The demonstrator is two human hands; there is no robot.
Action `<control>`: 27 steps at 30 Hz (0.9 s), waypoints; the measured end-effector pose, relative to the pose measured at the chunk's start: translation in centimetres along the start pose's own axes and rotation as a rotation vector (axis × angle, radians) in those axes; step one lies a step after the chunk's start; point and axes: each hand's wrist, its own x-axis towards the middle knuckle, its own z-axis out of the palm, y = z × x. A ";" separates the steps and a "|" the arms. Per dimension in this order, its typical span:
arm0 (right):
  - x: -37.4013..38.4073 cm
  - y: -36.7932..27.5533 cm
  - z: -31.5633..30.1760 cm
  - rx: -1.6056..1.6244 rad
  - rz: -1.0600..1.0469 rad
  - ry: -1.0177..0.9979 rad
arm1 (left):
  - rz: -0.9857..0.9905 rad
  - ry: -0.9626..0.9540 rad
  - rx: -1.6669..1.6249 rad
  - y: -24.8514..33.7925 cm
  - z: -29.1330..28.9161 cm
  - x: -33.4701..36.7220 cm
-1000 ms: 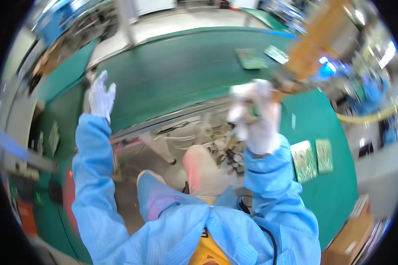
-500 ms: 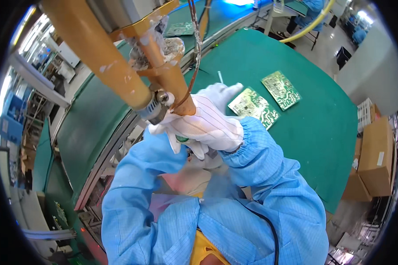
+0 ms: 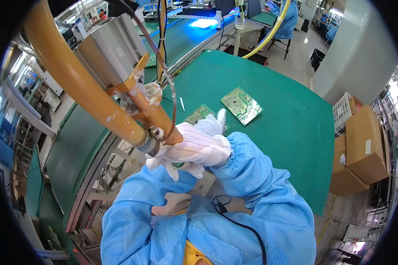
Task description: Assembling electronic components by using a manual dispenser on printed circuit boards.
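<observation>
My gloved right hand point(image 3: 194, 148) is wrapped round the lower end of an orange tube-shaped tool point(image 3: 157, 115) that hangs in from the upper left. A small green round part point(image 3: 177, 164) shows between its fingers. Crossing under the right arm, my gloved left hand point(image 3: 209, 126) reaches out beyond it to the near circuit board point(image 3: 200, 114). One finger of it sticks up; motion smears the hand and its other fingers are partly hidden. It covers the board's lower part. A second green circuit board point(image 3: 242, 106) lies just to the right.
Both boards rest on a green-topped table point(image 3: 278, 145), with a thin white stick point(image 3: 181, 104) to their left. A thick orange hose point(image 3: 70, 66) runs down to the tool. Cardboard boxes point(image 3: 362, 143) stand beyond the table's right edge, and a yellow hose point(image 3: 274, 31) crosses behind.
The view has shifted, so the boards appear further left and lower. My left hand has moved over the near board and hides more of it. My right hand keeps its hold on the tool.
</observation>
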 end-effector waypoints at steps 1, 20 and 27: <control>0.0 0.1 0.1 0.036 -0.017 0.013 | -0.048 -0.027 0.005 0.4 -0.1 0.0; 10.2 0.3 10.1 0.153 -0.129 0.204 | -0.058 0.738 -1.954 -23.5 -0.8 -32.3; 17.1 1.4 18.2 0.221 -0.282 0.424 | -0.224 1.209 -1.746 -21.3 -0.4 -49.3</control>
